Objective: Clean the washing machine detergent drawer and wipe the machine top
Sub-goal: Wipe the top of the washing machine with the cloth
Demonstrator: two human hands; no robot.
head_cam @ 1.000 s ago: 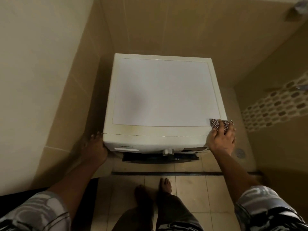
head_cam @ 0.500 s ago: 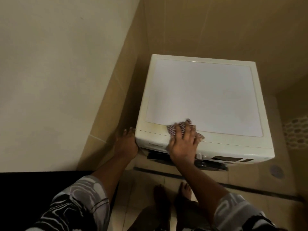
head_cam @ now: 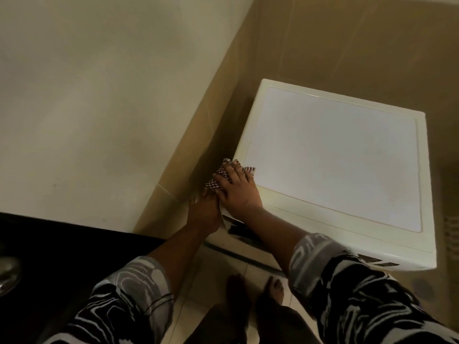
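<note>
A cream washing machine (head_cam: 332, 155) with a flat white top stands in a tiled corner. My right hand (head_cam: 236, 189) lies flat on a red-and-white checked cloth (head_cam: 218, 178), pressing it onto the top's front left corner. My left hand (head_cam: 203, 212) rests against the machine's left front edge just below that corner, touching my right hand. The detergent drawer is hidden behind my hands. A dark opening (head_cam: 242, 232) shows on the front panel under my right wrist.
A cream and tan tiled wall (head_cam: 111, 108) closes in tight on the machine's left side. A dark surface (head_cam: 49, 256) lies at lower left. My bare feet (head_cam: 255, 291) stand on the pale floor tiles in front of the machine.
My right hand slid the cloth along the front edge from the right corner to the left corner. My view swung left. My left hand stayed at the left front edge.
</note>
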